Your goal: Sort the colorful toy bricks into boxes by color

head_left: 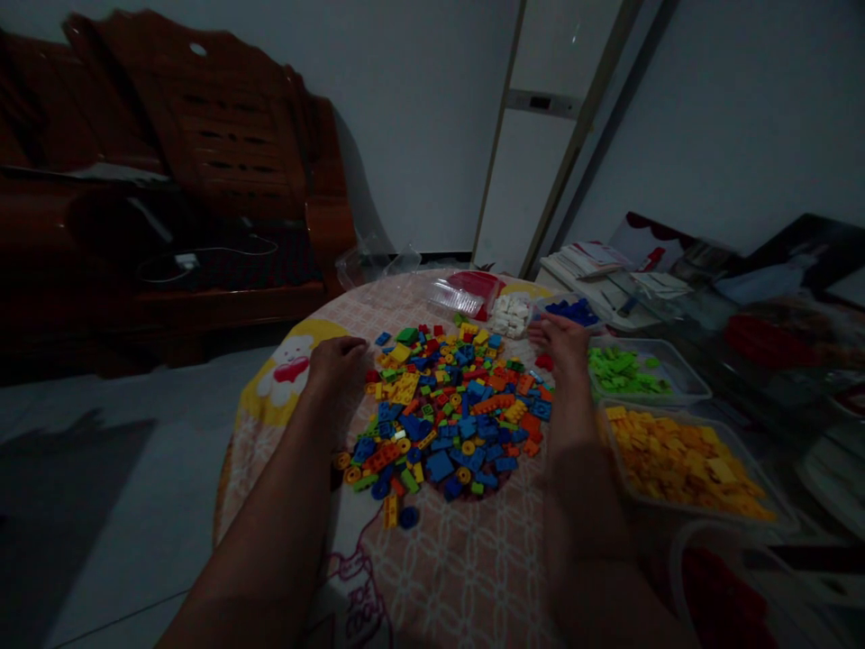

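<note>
A loose heap of toy building bricks (466, 424) in blue, yellow, orange, green and red is spread over the round table. At its left edge rests my left hand (338, 361), fingers curled together beside the outermost bricks; whatever they may hold is hidden. My right hand (562, 342) hovers over the far right side, between the heap and the boxes, with its fingers bent inward and pressed close. Anything inside them is too dark to make out. Just beyond it lie white bricks (510, 315) and a clear box of blue bricks (571, 312). Red bricks (544, 361) lie below that hand.
Along the right stand clear boxes with green bricks (625, 371), yellow bricks (682, 460) and red bricks (720, 599). Transparent lids (388, 261) lie at the far edge. A patterned cloth (466, 559) covers the table. A wooden sofa (223, 135) stands left.
</note>
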A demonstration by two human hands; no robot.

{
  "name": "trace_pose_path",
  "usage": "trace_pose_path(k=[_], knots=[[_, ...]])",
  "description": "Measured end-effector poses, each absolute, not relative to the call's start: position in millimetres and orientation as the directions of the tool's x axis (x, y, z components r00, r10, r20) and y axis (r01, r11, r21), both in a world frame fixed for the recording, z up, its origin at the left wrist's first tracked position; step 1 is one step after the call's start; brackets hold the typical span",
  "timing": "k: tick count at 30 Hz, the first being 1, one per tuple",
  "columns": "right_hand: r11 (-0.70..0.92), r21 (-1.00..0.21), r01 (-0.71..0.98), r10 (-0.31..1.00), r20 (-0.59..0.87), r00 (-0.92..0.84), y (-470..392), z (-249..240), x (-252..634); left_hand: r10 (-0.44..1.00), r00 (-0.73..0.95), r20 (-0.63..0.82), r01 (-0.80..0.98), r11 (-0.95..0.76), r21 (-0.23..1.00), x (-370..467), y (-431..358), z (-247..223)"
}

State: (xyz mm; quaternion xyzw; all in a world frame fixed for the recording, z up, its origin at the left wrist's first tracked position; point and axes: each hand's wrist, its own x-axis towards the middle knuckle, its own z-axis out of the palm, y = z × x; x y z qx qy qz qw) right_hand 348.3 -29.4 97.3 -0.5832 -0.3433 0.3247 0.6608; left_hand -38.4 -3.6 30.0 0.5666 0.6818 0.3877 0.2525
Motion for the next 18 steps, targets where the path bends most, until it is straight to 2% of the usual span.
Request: trace_pose_path(k=[3,5,8,10,11,13,18], knots=[[0.014,-0.98,0.199,0.948,0.077,0.31,-32.6,97.5,314.8,0.972,-0.217,0.094,0.601,0.057,0.798,-39.0,-3.8,32.9],[0.018,-0.907,0.421,0.982,0.095,0.163,-33.6,94.2,292.0,0.975,-0.2,0.095,0.623,0.052,0.781,-39.7,-3.1,34.1],[0.095,-0.639,0.764,0.99,0.144,-0.003,-34.6,84.3,265.8,0.976,-0.188,0.112,0.64,0.035,0.767,-40.3,-2.6,34.1],[0.122,-0.422,0.898,0.987,0.149,-0.065,-35.4,76.9,256.3,0.975,-0.193,0.113,0.631,0.035,0.775,-40.0,-3.2,33.9],[0.122,-0.339,0.933,0.987,0.137,-0.079,-35.8,73.9,253.9,0.975,-0.192,0.109,0.625,0.036,0.779,-39.9,-3.7,34.1],[0.107,-0.248,0.963,0.991,0.105,-0.083,-36.3,70.8,252.9,0.976,-0.189,0.11,0.62,0.032,0.784,-39.6,-4.5,34.7],[-0.002,-0.281,0.96,0.995,0.096,0.03,-36.1,77.9,267.9,0.977,-0.188,0.1,0.604,0.035,0.797,-40.8,-2.7,31.7]])
